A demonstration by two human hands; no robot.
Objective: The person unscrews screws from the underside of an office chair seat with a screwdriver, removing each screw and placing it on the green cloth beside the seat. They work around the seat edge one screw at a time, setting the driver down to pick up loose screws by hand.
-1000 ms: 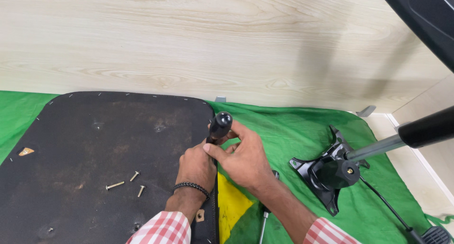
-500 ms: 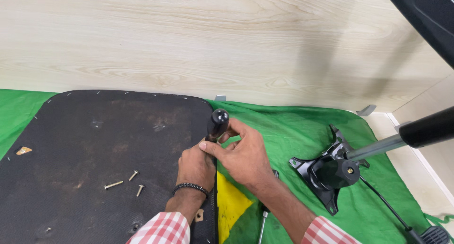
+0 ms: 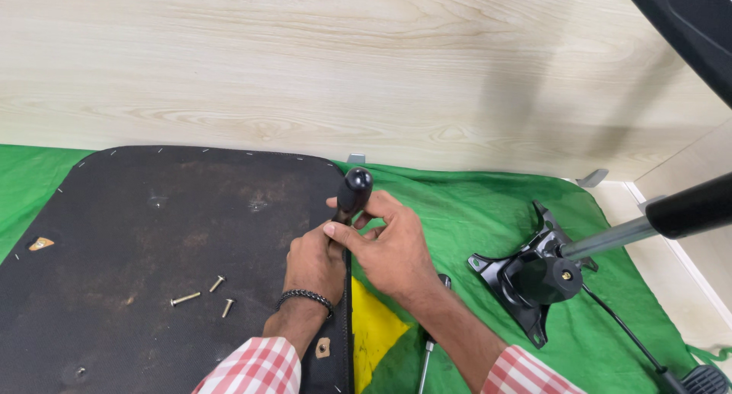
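You face a pale wood-grain wall panel [image 3: 320, 66]; below it a green cloth [image 3: 473, 211] covers the floor, beige floor [image 3: 686, 287] showing at its right.

Left hand [image 3: 314, 260]: back facing up, fingers curled downward and tucked against the other hand; a black braided band circles the wrist; forearm bare, red-and-white checked sleeve at the lower edge of the view.

Right hand [image 3: 385, 245]: laid just beside and partly over the left, thumb stretched leftward, fingers bent and gathered in a closed grasp; forearm runs down and rightward to a matching checked sleeve.

Both hands touch, meeting near centre.
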